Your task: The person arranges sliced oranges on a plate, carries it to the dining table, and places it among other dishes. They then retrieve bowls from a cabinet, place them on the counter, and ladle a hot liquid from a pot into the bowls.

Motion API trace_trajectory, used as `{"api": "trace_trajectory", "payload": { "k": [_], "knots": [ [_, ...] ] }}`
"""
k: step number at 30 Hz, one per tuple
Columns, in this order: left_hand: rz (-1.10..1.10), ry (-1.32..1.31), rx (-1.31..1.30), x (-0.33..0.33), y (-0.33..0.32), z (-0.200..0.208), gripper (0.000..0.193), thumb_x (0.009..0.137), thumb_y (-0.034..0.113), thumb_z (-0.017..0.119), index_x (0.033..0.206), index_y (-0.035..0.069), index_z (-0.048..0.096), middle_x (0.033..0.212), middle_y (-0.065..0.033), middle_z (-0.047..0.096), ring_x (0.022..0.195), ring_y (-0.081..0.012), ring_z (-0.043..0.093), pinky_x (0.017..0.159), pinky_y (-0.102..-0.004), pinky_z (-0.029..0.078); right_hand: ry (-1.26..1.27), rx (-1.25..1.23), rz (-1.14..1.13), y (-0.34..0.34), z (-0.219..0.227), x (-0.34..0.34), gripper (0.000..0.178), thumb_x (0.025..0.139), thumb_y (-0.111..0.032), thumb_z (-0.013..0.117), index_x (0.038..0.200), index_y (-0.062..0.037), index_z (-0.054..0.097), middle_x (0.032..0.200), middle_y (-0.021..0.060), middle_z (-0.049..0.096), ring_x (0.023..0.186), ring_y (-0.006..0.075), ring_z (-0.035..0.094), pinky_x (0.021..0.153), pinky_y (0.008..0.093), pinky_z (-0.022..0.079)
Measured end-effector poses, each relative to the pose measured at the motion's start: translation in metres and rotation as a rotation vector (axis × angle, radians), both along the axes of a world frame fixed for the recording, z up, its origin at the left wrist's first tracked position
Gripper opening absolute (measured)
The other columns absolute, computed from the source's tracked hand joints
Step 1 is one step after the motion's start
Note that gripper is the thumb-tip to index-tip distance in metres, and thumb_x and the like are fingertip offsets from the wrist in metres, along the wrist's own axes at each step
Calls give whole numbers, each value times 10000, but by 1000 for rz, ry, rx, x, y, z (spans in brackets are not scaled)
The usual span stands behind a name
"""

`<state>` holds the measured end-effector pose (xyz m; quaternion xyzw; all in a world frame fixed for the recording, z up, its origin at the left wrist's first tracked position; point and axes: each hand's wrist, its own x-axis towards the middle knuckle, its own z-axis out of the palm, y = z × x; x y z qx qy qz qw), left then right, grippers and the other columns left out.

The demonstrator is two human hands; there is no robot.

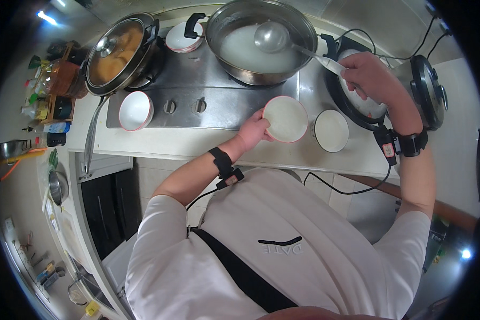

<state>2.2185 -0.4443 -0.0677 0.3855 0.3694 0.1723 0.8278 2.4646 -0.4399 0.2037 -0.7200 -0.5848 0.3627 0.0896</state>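
My left hand (255, 129) grips the rim of a red-edged white bowl (286, 119), which has pale liquid in it. In my right hand (364, 76) is the white handle of a metal ladle (272, 37). The ladle's round head hangs over a large steel pot (234, 72) of whitish, cloudy liquid. Just right of the held bowl stands another white bowl (331, 131) with a dark rim. Below my right wrist sits a dark round cooker (352, 104) with its lid (428, 92) raised; my arm partly hides it.
A lidded pan (114, 53) with orange-brown food stands on the left burner, its long handle (94, 133) reaching past the counter edge. Red-rimmed bowls (136, 111) (182, 38) sit near it on the steel stove (218, 106). Bottles (37, 110) line the far left; cables (405, 56) run behind the cooker.
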Motion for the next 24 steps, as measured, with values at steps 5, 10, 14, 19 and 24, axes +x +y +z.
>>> {"api": "trace_trajectory", "payload": {
  "k": [5, 10, 14, 19, 24],
  "knots": [
    [-14, -75, -96, 3, -2, 6, 586, 858, 83, 446, 1411, 45, 255, 1172, -125, 519, 943, -232, 616, 771, -357, 569, -45, -1, 89, 13, -5, -26, 226, 831, -104, 509, 962, -8, 666, 567, 13, 541, 393, 93, 466, 407, 253, 381],
    [-75, 98, -48, -36, 12, 31, 437, 894, 224, 542, 1286, 49, 454, 1096, -120, 573, 823, -237, 651, 682, -350, 557, -338, 315, 341, 19, -22, -40, 201, 809, -113, 503, 895, -2, 647, 640, 128, 574, 571, 258, 558, 558, 374, 436],
    [-20, 332, 192, -103, 77, 49, 258, 886, 274, 535, 1009, 69, 632, 753, -12, 561, 564, -116, 551, 489, -246, 429, -538, 437, 354, 16, -27, -40, 170, 821, -113, 497, 866, -7, 623, 794, 218, 609, 759, 412, 569, 669, 472, 439],
    [508, 163, 108, -133, 178, 49, 304, 931, 186, 483, 1188, 31, 431, 1082, -159, 502, 804, -251, 618, 595, -329, 551, -601, 388, 241, 9, -35, -45, 167, 833, -104, 484, 898, -13, 608, 863, 232, 608, 843, 433, 559, 732, 500, 433],
    [672, 151, -10, -130, 238, 34, 471, 957, 251, 459, 1359, 45, 326, 1263, -212, 410, 903, -301, 591, 757, -383, 566, -374, 548, 285, 29, -47, -56, 155, 799, -80, 494, 818, 42, 587, 744, 233, 614, 698, 377, 606, 651, 444, 483]
  ]
}}
